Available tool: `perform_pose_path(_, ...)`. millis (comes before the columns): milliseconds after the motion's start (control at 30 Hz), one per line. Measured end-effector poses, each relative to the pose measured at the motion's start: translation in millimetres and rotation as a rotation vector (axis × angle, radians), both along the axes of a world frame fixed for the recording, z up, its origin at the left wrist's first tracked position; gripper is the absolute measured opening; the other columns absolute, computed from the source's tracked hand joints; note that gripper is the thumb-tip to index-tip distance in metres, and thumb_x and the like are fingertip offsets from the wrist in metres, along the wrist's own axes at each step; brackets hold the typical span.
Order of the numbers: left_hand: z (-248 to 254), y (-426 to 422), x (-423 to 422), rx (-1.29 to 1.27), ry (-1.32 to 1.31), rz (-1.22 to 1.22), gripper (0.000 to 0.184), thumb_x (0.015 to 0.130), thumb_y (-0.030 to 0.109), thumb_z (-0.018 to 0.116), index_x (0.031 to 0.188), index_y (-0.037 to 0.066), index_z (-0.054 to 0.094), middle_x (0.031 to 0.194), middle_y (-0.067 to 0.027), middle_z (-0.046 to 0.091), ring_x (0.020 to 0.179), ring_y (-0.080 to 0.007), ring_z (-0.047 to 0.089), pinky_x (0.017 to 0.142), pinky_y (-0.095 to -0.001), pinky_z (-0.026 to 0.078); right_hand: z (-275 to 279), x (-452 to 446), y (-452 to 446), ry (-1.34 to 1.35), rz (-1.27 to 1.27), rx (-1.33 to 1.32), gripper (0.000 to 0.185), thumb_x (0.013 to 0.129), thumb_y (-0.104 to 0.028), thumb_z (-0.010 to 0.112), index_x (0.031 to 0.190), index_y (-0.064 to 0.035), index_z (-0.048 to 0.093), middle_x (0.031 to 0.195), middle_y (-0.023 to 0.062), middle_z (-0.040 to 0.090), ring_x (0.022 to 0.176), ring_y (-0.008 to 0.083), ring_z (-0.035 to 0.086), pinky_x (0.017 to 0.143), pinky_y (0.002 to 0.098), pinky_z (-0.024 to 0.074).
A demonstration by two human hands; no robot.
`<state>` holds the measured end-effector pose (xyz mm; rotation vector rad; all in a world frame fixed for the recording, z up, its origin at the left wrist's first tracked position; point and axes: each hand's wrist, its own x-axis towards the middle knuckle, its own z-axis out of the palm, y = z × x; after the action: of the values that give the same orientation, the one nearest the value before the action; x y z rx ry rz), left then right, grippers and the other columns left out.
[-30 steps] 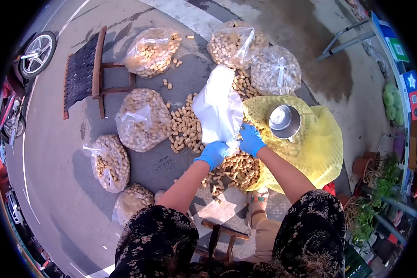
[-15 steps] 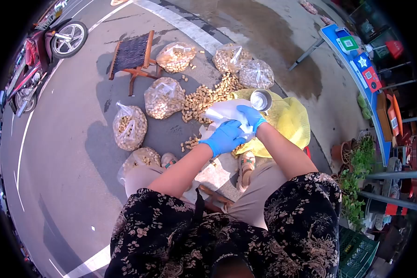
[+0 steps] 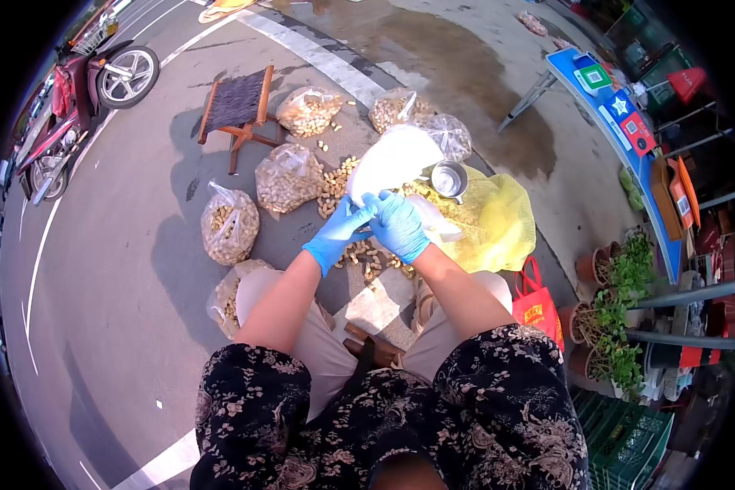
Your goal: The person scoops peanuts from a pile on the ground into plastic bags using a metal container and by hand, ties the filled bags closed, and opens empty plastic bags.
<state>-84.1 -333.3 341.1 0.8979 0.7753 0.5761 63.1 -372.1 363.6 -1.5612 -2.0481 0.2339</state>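
Note:
In blue gloves, my left hand [image 3: 336, 234] and my right hand [image 3: 402, 229] meet in front of me, fingers pinched on the edge of a white plastic bag [image 3: 396, 159]. The bag stands puffed out beyond my fingertips. More white plastic [image 3: 434, 219] lies by my right hand. Underneath and around are loose peanuts [image 3: 335, 184] on the ground, partly hidden by the bag. A metal cup [image 3: 448, 179] rests on a yellow mesh sack [image 3: 502, 224] to the right.
Filled clear bags of peanuts stand around the pile, including one bag [image 3: 289, 177] at left and another [image 3: 230, 224] nearer me. Beyond are a folding stool [image 3: 238, 102] and a motorcycle [image 3: 65, 122]. At right are a red bag [image 3: 539, 309], potted plants [image 3: 621, 327] and a blue table [image 3: 580, 86].
The white plastic bag has gone from low and crumpled to raised and puffed out. My hands have come together at its edge, the left moving left and up. The red bag shows more.

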Motion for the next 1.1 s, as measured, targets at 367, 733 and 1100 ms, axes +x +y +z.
perform_pose_path(367, -43.9, 83.9, -24.9, 0.269, -0.296, 0.232, 0.038, 0.092, 0.018, 0.036, 0.121, -0.003, 0.045, 0.119, -0.0180, 0.052, 0.108, -0.0297, 0.051, 0.093, -0.0421, 0.042, 8.7, 12.0, 39.1, 0.448, 0.201, 0.157, 0.014, 0.077, -0.016, 0.059, 0.066, -0.0078, 0.061, 0.057, 0.0047, 0.054, 0.061, 0.0266, 0.055, 0.060, 0.0381, 0.0452)
perform_pose_path(733, -36.0, 80.1, -20.7, -0.134, -0.522, 0.421, 0.039, 0.092, 0.017, 0.041, 0.125, -0.004, 0.040, 0.122, -0.0166, 0.050, 0.111, -0.0275, 0.051, 0.095, -0.0404, 0.042, -15.4, 82.3, 93.5, 1.272, -0.437, -0.557, 0.032, 0.080, -0.027, 0.067, 0.095, 0.0003, 0.060, 0.085, 0.0055, 0.062, 0.073, 0.0126, 0.057, 0.063, 0.0260, 0.0462)
perform_pose_path(1100, -40.0, 99.3, -89.3, -0.034, -0.395, 0.818, 0.047, 0.090, 0.022, 0.054, 0.128, -0.001, 0.037, 0.125, -0.0157, 0.047, 0.115, -0.0302, 0.047, 0.098, -0.0463, 0.041, -42.6, 161.3, 97.2, 1.858, -0.739, -0.086, 0.019, 0.088, -0.023, 0.057, 0.095, -0.0049, 0.057, 0.086, 0.0051, 0.060, 0.074, 0.0168, 0.056, 0.067, 0.0331, 0.0478)
